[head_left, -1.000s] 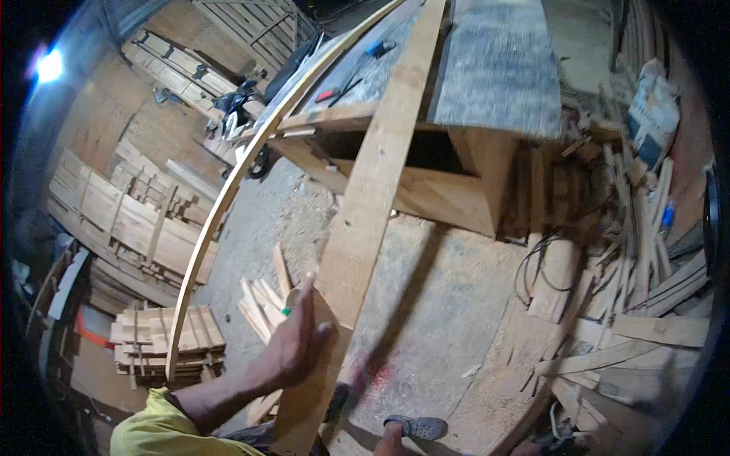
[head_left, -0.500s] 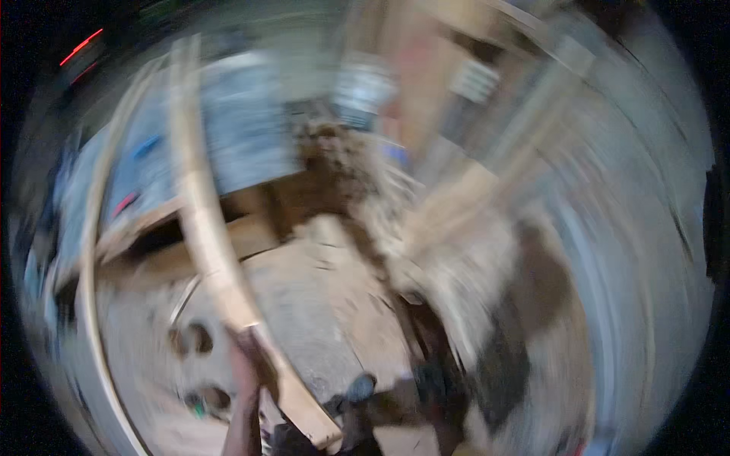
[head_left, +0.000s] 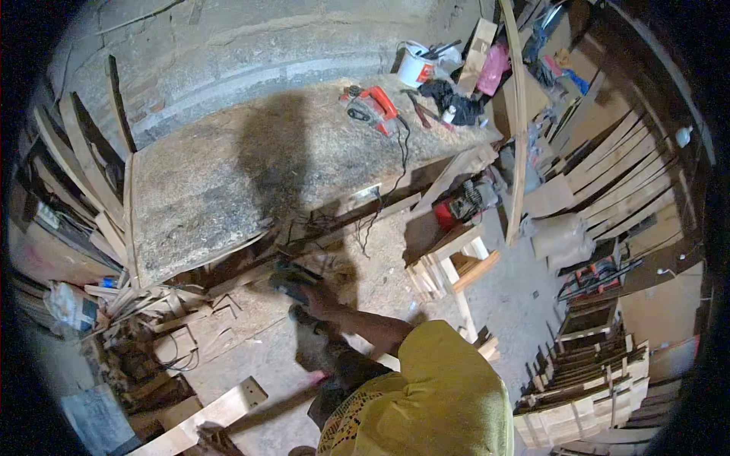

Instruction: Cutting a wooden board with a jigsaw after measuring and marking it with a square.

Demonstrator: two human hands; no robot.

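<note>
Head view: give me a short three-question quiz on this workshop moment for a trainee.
1. True or false: the red circular saw lies on the sawdust-covered workbench.
2. The white bucket stands: A) beside the person's feet; B) near the workbench's far corner; C) on the stacked crates.
3. Fill in: the hand reaches for a dark tool lying ___ the workbench's edge.
Key: 1 true; 2 B; 3 below.

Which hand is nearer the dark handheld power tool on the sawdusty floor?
Left. The left hand reaches the dark handheld power tool, seemingly touching it; the right hand is out of view.
</note>
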